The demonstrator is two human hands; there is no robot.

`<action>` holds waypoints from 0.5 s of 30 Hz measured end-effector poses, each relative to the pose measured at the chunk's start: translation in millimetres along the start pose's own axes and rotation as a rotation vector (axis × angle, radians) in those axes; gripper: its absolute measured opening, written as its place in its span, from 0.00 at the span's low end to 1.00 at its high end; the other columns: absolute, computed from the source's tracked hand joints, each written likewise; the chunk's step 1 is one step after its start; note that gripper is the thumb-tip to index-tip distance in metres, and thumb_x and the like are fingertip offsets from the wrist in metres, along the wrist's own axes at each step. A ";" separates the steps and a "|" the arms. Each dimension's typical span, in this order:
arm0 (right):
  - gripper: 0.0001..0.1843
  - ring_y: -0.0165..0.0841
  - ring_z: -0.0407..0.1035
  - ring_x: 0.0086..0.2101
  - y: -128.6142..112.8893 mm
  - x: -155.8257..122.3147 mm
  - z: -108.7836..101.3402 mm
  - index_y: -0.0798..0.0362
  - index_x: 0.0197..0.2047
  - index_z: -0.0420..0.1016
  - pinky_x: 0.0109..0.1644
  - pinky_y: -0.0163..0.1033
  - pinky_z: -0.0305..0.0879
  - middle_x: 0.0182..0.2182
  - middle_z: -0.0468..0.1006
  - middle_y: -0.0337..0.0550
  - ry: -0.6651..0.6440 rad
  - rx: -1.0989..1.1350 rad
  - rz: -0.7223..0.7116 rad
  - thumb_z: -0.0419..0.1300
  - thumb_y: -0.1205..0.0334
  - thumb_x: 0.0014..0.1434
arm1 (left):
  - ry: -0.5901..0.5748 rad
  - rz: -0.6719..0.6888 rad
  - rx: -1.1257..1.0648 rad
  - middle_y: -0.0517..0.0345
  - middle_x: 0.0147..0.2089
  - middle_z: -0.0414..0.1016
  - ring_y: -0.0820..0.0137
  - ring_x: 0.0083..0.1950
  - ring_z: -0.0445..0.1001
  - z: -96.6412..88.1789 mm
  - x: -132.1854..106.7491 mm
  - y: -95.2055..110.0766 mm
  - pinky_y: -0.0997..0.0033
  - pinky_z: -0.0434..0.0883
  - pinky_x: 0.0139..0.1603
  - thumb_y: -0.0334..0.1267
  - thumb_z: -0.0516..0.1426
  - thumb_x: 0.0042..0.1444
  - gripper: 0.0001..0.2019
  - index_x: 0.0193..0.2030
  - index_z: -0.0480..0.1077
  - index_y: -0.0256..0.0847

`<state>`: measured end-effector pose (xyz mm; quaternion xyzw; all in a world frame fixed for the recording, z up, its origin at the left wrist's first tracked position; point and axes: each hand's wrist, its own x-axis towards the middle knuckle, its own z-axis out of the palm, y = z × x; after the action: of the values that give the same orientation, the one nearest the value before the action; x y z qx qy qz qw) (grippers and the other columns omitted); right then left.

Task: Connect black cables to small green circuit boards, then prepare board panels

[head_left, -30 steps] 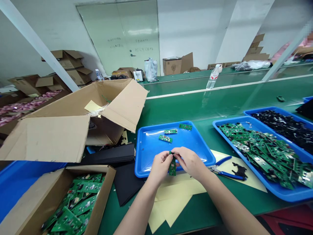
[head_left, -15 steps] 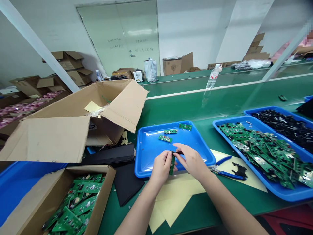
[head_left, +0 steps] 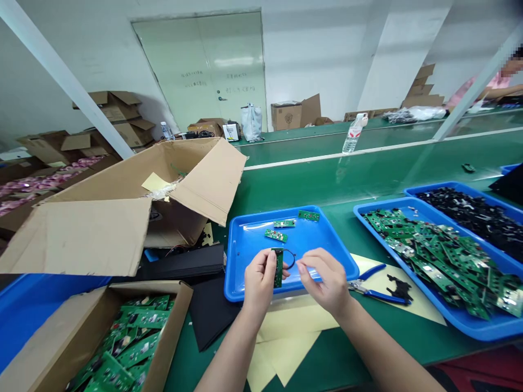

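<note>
A: Grip first: left hand (head_left: 259, 276) clamped on a circuit board (head_left: 278, 272), board upright over the blue tray's (head_left: 234, 298) near side; a black cable (head_left: 293, 260) loops off it rightward

B: Why that hold?

A: Probably to steady the board while its cable side faces the right hand (head_left: 326, 280)

B: And that hand's grip?

A: Thumb and forefinger drawn close beside the loop; cannot tell whether they meet or pinch anything. Both forearms slant inward, hands nearly level

B: Further out?

A: Three loose boards (head_left: 275, 236) lie apart in the tray, perhaps to avoid tangling. Pliers (head_left: 386, 296) rest on yellow paper (head_left: 427, 310) right of it, presumably for easy reach; beyond, a heaped tray (head_left: 412, 272) of boards
</note>
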<state>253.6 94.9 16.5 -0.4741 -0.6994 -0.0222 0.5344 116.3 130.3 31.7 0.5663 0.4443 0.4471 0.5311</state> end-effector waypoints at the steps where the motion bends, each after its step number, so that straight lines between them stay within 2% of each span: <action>1: 0.08 0.35 0.69 0.29 0.5 -0.3 0.9 0.52 0.34 0.71 0.32 0.41 0.67 0.26 0.72 0.45 -0.079 0.021 0.017 0.51 0.67 0.57 | 0.013 0.029 0.024 0.58 0.25 0.73 0.70 0.23 0.72 -0.1 -0.5 -0.3 0.73 0.69 0.26 0.51 0.51 0.52 0.15 0.32 0.68 0.41; 3: 0.09 0.34 0.68 0.28 1.9 -1.0 4.0 0.53 0.37 0.71 0.31 0.40 0.66 0.26 0.74 0.46 -0.205 0.036 0.072 0.50 0.63 0.58 | 0.035 0.091 0.091 0.58 0.26 0.74 0.70 0.25 0.72 0.0 -1.7 -0.5 0.74 0.69 0.28 0.49 0.51 0.53 0.14 0.32 0.69 0.41; 5: 0.12 0.34 0.68 0.27 3.4 -1.5 7.0 0.55 0.41 0.71 0.31 0.40 0.66 0.27 0.75 0.47 -0.250 0.070 0.161 0.50 0.59 0.59 | 0.038 0.146 0.152 0.58 0.27 0.74 0.70 0.26 0.72 0.6 -2.9 -0.5 0.75 0.68 0.29 0.46 0.51 0.54 0.13 0.33 0.71 0.41; 7: 0.14 0.33 0.69 0.25 4.2 -1.1 8.5 0.56 0.41 0.70 0.29 0.38 0.66 0.28 0.75 0.47 -0.235 0.194 0.303 0.50 0.57 0.59 | 0.009 0.177 0.187 0.57 0.28 0.75 0.70 0.27 0.73 1.1 -3.9 -0.9 0.75 0.68 0.29 0.44 0.50 0.55 0.12 0.35 0.71 0.41; 11: 0.13 0.29 0.67 0.21 4.0 2.7 6.9 0.55 0.31 0.69 0.23 0.33 0.64 0.22 0.72 0.40 -0.146 0.512 0.602 0.53 0.54 0.56 | -0.085 0.258 0.285 0.55 0.31 0.75 0.70 0.27 0.73 1.0 -4.5 -4.2 0.74 0.68 0.32 0.40 0.50 0.56 0.12 0.39 0.72 0.41; 15: 0.13 0.26 0.63 0.19 4.5 6.2 4.3 0.55 0.25 0.66 0.22 0.32 0.63 0.17 0.67 0.36 -0.104 0.631 0.709 0.56 0.54 0.53 | -0.144 0.362 0.399 0.54 0.32 0.75 0.70 0.29 0.72 0.1 -3.7 -8.3 0.75 0.67 0.34 0.38 0.49 0.56 0.13 0.41 0.72 0.42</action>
<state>253.7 103.7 17.3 -0.4985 -0.4929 0.3991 0.5910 115.4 127.0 23.2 0.7601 0.3764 0.3970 0.3506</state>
